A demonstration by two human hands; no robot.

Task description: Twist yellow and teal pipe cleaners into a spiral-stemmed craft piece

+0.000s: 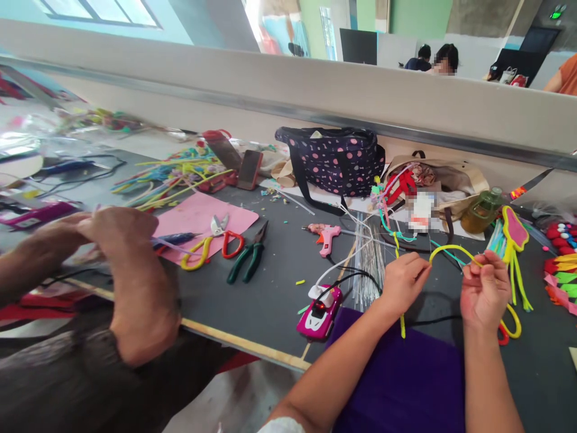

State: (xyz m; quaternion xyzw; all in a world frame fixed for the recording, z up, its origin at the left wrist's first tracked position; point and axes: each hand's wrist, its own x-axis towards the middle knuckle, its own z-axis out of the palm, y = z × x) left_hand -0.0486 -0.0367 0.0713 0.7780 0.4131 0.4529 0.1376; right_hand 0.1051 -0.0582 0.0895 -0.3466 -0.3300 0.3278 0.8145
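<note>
A yellow fuzzy stem (454,247) arches between my two hands above the dark table. My left hand (406,281) is closed on one part of it, and a yellow end hangs down below the fingers. My right hand (487,290) pinches the other part, near a yellow loop with a bit of red beside the wrist. Beneath my forearms lies a purple cloth (401,379). Clear sticks and thin wires (367,264) lie just left of my left hand. A pink and yellow fuzzy shape (514,230) with hanging strands rests beyond my right hand.
A co-worker's arms (139,282) reach over the table at left. Between us are scissors (219,225), green pliers (253,252), a pink glue gun (325,236) and a magenta power strip (321,313) with cords. Behind stand a patterned bag (336,162) and a bottle (482,210).
</note>
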